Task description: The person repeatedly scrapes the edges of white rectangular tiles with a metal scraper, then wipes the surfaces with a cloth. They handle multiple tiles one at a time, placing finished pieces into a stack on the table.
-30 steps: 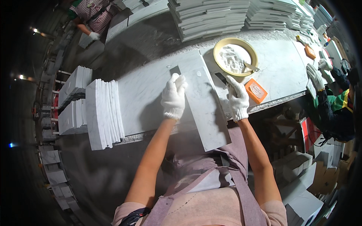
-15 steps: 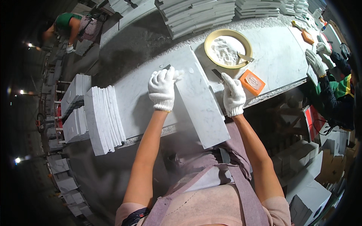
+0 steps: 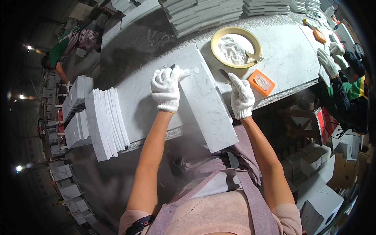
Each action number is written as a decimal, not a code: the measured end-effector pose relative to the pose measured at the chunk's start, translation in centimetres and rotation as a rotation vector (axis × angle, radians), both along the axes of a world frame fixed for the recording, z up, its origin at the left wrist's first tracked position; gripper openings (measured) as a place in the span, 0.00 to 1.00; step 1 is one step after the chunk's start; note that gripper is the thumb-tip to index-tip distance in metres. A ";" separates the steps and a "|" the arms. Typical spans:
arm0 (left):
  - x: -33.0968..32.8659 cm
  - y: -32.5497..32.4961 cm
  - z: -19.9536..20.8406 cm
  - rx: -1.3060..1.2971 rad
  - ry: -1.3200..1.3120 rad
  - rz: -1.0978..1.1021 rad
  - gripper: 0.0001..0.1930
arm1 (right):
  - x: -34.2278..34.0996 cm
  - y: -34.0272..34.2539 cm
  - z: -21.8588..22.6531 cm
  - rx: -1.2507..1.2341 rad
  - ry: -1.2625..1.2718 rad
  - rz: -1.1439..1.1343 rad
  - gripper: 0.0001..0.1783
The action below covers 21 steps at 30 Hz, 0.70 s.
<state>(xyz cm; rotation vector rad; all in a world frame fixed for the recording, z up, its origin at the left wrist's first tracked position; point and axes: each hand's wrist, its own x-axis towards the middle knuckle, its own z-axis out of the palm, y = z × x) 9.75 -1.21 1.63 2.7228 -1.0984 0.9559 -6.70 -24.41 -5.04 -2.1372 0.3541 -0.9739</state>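
A long white marble tile point(image 3: 207, 117) with grey veins lies in front of me, its near end past the worktable's edge. My left hand point(image 3: 165, 89), in a white knit glove, is closed at the tile's left side. A small dark edge shows above its fingers, but most of what it holds is hidden. A whitish blur and a small pale blob point(image 3: 196, 70) are on the tile beside it. My gloved right hand point(image 3: 241, 96) grips a narrow flat scraper point(image 3: 225, 75), its dark blade pointing up and left, at the tile's right edge.
A yellow bowl point(image 3: 214, 51) of white paste with a putty knife point(image 3: 254, 56) stands behind an orange box point(image 3: 261, 83). Stacked tiles point(image 3: 103, 125) stand at left; more stacks point(image 3: 205, 15) line the back. One person point(image 3: 64, 51) bends at far left; another's gloved hands point(image 3: 328, 62) are at right.
My left hand has shifted slightly left and up. My right hand stays nearly in place with the scraper. The person at far left has bent lower.
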 end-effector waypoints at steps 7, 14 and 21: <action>-0.2 -0.2 0.5 0.003 -0.005 -0.006 0.20 | 0.2 0.1 -0.1 0.007 -0.025 0.002 0.24; -0.1 -0.6 1.0 0.001 -0.051 -0.022 0.17 | 0.1 0.0 0.0 0.007 -0.011 -0.004 0.25; -0.1 -0.7 1.3 0.002 -0.058 -0.049 0.17 | 0.2 0.0 -0.1 0.011 -0.044 0.008 0.26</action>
